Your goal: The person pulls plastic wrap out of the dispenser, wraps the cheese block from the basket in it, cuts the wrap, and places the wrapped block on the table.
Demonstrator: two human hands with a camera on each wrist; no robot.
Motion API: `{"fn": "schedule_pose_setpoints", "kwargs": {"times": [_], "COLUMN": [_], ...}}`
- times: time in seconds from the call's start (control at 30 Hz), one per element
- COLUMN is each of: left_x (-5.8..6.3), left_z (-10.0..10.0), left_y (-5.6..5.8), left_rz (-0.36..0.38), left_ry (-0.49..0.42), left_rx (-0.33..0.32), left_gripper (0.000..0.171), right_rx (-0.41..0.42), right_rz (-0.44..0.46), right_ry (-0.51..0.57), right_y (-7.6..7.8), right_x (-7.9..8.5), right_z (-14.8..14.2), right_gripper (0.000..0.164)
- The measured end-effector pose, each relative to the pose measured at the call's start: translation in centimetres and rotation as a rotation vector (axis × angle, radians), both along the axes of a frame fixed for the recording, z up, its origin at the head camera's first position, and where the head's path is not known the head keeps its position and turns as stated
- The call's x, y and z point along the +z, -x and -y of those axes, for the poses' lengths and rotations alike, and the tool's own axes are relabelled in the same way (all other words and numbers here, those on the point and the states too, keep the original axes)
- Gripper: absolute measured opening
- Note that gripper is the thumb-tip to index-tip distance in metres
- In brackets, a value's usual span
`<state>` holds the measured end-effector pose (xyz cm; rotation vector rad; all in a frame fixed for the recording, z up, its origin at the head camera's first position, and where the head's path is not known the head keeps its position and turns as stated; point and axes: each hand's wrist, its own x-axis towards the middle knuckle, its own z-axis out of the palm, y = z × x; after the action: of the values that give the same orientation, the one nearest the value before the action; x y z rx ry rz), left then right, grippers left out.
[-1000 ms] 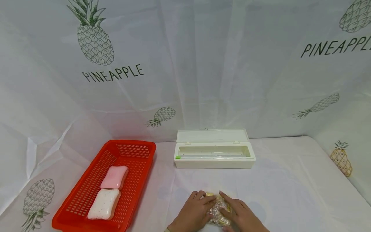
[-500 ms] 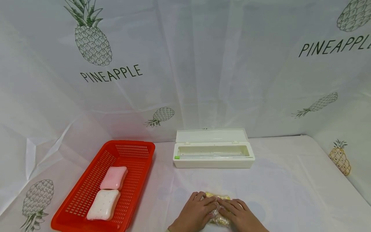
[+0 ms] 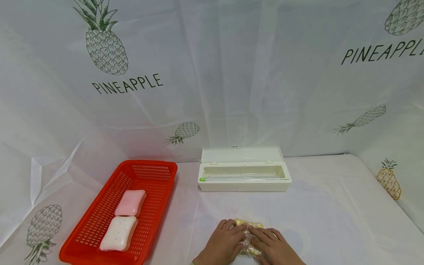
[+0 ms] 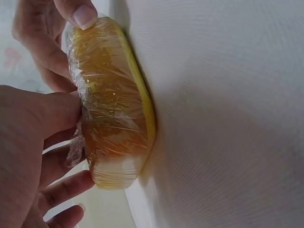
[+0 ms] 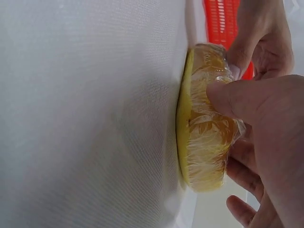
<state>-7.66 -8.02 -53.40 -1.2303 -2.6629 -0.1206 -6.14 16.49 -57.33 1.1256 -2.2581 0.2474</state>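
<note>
A yellowish-orange bar of soap, wrapped in crinkled clear film, lies on the white cloth. My left hand holds its left part, fingers over the top and thumb at the near upper edge. From the other side my right hand grips it, the right thumb pressed to the film on the side. The fingertips of both hands meet over the middle of the bar, where a loose tuft of film sticks up. Both hands cover much of the top; the yellow far edge shows in the head view.
Left of the hands stands a red plastic basket with a pink soap bar and a white soap bar. Behind the hands, a white film dispenser box has its lid raised; a green slider tab sits at its left.
My right hand's fingers have come in from the bar's far right edge to its middle, beside the left fingertips. The far yellow edge is now uncovered. My left hand has hardly moved.
</note>
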Motion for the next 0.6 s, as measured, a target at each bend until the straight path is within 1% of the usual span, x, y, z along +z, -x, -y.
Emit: {"fn": "schedule_pose_setpoints", "kwargs": {"times": [0.13,0.17,0.23,0.3,0.37,0.47,0.53,0.6], "left_x": [-0.16,-0.18,-0.18,-0.15,-0.14,-0.2,-0.37,-0.56], "left_z": [0.07,0.08,0.06,0.04,0.03,0.03,-0.02,-0.1], "left_y": [0.02,-0.01,-0.03,-0.09,-0.16,-0.29,-0.36,-0.45], "left_rz": [0.032,0.044,0.064,0.091,0.115,0.091,0.042,-0.007], "left_ry": [0.007,0.005,0.007,0.004,0.013,0.041,0.058,0.051], "left_rx": [-0.001,0.002,0.005,0.006,0.006,-0.002,-0.002,0.0], "left_gripper": [0.023,0.022,0.024,0.027,0.034,0.042,0.045,0.044], "right_rx": [0.025,0.033,0.042,0.042,0.029,0.008,-0.004,-0.005], "right_rz": [0.005,0.017,0.045,0.067,0.073,0.081,0.08,0.09], "right_ry": [-0.006,-0.008,-0.019,-0.023,-0.033,-0.04,-0.045,-0.04], "right_y": [0.11,0.12,0.08,0.03,-0.07,-0.15,-0.18,-0.19], "right_x": [-0.26,-0.26,-0.24,-0.21,-0.18,-0.17,-0.15,-0.12], "right_z": [-0.34,-0.44,-0.67,-0.85,-0.92,-0.87,-0.75,-0.66], "right_gripper": [0.058,0.058,0.064,0.072,0.079,0.073,0.069,0.065]}}
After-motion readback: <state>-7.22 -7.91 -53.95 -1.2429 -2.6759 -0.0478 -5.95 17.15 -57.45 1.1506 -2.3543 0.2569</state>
